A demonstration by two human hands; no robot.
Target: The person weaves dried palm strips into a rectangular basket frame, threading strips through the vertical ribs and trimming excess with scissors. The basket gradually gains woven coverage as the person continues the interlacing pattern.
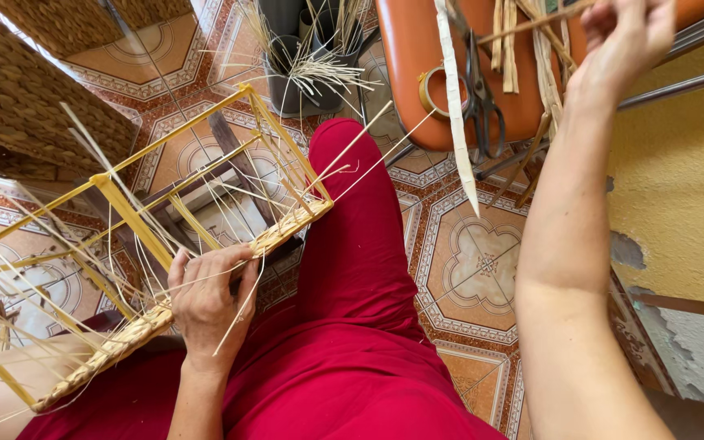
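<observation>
Head cam looking straight down at my lap: my left hand [205,305] is curled over the near rail of the yellow metal-rod box frame [132,213], fingers closed around the strip of pale woven straw braid [165,314] running along that bottom edge, with a few thin straw strands pinched in there too. The frame sits tilted across my left knee, its far corner up near the middle of the shot, and loose strands stick out of it every which way.

My right hand [625,37] is way up at the top right, over the orange padded chair seat [417,57]. Fingers are partly closed on a thin reed strand [531,23]; can't really tell how tight the pinch is.

Room-wise, the gap between my hands is mostly just my red-trousered leg [352,244] and patterned floor tiles [474,261], so it's open there. The chair edge is crowded though: dark metal scissors [482,98], a roll of tape [429,91] and a long pale flat strip [456,106] hanging off it, plus dried reed bundles [543,69]. Left side is boxed in by a finished brown woven basket [26,102], and a dark bucket of straw stalks [307,77] sits just past the frame's far corner. Yellow wall [678,187] close on my right.
</observation>
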